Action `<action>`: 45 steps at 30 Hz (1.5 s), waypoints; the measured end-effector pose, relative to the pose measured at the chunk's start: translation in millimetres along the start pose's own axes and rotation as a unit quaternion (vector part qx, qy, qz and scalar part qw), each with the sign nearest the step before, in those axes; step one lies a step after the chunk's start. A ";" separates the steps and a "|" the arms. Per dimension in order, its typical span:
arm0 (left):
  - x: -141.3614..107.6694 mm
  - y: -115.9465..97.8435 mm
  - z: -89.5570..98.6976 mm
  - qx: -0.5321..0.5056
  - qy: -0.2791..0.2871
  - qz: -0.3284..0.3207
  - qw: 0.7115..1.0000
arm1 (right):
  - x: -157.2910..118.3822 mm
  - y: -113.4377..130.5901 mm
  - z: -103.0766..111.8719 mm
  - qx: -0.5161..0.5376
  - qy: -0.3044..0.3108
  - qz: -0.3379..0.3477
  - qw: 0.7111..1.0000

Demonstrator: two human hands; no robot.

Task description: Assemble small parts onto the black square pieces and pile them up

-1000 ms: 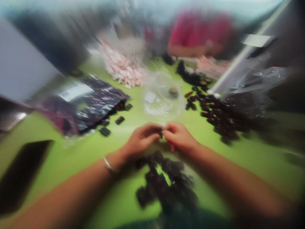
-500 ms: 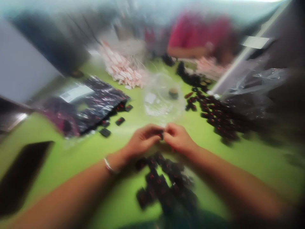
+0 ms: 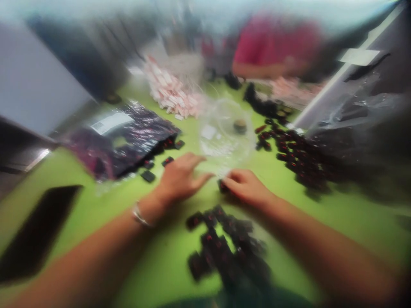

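Note:
Between the thumb and fingers of my right hand is a small black plastic piece, its far end showing past the fingertips. My left hand is empty, thumb and fingers apart, just left of that piece and near a few loose black pieces. Closer to my body lies a pile of similar black pieces with red marks. Beyond both hands rests a clear round plastic tray or bag holding small white bits and a dark round item. Blur hides finer detail.
A clear bag of black pieces lies at left, above a dark flat slab. White-pink parts are heaped at the back. More black pieces spread at right beside a clear plastic bag. Across the table sits a person in pink.
My hands were together at the black piece. My left hand has let go, opened and moved left, while my right hand keeps the piece. The view has shifted slightly.

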State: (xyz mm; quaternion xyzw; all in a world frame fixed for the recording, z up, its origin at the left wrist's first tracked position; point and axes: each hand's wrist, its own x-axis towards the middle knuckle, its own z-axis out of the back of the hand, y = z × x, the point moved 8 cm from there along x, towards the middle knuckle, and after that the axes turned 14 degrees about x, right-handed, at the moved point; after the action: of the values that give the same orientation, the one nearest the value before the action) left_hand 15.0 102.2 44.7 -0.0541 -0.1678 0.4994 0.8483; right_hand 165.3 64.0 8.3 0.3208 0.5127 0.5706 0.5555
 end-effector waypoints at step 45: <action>-11.6 -3.8 -57.0 -0.579 0.185 0.168 0.776 | -0.2 25.4 15.4 0.031 -0.044 0.181 0.982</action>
State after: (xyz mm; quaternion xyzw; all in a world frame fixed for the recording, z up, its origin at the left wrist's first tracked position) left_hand 32.3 94.6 -10.4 -0.6540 -0.2533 0.4229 0.5738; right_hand 172.0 71.0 36.4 0.4500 0.4387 0.6309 0.4550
